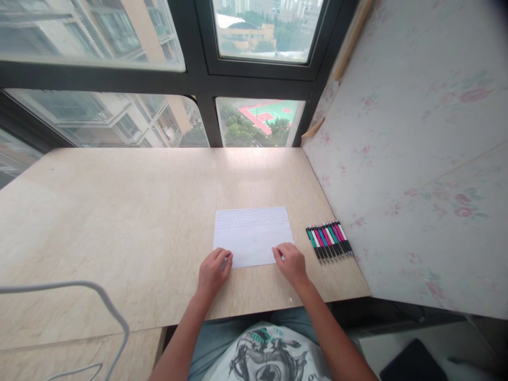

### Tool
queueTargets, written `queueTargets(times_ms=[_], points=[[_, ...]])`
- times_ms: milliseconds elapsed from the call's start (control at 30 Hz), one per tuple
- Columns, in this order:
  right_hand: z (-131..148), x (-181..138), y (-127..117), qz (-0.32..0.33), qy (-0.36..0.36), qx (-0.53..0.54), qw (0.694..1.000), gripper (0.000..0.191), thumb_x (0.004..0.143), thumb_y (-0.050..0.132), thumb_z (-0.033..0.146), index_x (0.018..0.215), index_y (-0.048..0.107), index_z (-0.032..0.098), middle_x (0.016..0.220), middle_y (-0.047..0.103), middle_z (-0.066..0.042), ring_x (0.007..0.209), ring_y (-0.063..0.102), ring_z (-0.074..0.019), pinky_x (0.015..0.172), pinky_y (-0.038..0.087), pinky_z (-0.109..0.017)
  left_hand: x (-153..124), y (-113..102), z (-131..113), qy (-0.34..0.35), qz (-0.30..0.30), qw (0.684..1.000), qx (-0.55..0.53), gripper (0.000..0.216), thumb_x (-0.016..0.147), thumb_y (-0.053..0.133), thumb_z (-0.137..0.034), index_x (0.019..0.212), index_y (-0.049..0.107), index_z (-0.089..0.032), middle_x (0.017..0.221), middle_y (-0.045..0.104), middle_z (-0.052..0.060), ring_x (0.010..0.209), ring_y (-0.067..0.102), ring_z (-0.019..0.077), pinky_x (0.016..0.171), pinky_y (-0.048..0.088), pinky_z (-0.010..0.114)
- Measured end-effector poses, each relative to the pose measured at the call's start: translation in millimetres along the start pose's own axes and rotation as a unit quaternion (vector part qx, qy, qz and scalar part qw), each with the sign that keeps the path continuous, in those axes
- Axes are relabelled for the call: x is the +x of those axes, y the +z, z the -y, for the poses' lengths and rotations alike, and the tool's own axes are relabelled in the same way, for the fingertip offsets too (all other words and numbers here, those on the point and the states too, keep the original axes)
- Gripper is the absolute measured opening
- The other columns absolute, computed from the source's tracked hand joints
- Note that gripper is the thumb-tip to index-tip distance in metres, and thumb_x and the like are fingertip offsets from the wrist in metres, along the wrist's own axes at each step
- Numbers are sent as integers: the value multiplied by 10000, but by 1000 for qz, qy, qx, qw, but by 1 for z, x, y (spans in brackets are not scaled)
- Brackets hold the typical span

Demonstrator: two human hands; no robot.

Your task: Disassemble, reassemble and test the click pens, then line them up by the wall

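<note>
Resting left hand (216, 269) and right hand (291, 263), both loosely curled with any pinch impossible to tell, at the near corners of the handwritten paper sheet (253, 237), lying lengthwise along the table's (119, 217) front edge, left of pens (329, 241) nearer the right hand.

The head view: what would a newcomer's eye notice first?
Perhaps the row of colourful pens on the tabletop, at right, beside the flowered wall. Then the white sheet with writing across its top, the left hand and right hand at its lower corners. Through the window, a red-and-green court shows.
</note>
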State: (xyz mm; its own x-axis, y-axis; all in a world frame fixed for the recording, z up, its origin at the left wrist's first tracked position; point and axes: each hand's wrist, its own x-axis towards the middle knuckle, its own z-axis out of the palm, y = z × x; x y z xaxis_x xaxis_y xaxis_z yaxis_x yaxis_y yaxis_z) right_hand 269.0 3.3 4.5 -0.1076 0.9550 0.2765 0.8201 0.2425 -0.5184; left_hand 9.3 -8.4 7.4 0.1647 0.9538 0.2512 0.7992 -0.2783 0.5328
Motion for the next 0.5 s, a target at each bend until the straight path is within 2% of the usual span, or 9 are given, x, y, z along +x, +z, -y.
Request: queueTargets(times_ms=[100,233,500], points=[[14,9,10,25,-32,86,995,317,948,426,296,680,564,200,658,564,-18,660,509,-150,626,340,-247,2,4,-18,-18,24,998,-59,161,902,456,-246,824,593,-215,741,589,13,672,558,155,636,438,269],[26,18,23,50,-40,180,982,320,959,397,312,718,571,193,663,548,-5,623,496,-133,605,359,-237,10,16,-36,-39,35,992,-113,195,919,435,-281,798,571,-210,716,579,5,637,529,147,618,419,269],[13,25,35,22,9,180,983,325,923,416,319,678,581,185,630,561,-6,591,491,-135,587,367,-242,21,30,-44,-36,49,990,-123,215,921,422,-291,824,595,-211,725,598,18,645,533,160,611,414,285]])
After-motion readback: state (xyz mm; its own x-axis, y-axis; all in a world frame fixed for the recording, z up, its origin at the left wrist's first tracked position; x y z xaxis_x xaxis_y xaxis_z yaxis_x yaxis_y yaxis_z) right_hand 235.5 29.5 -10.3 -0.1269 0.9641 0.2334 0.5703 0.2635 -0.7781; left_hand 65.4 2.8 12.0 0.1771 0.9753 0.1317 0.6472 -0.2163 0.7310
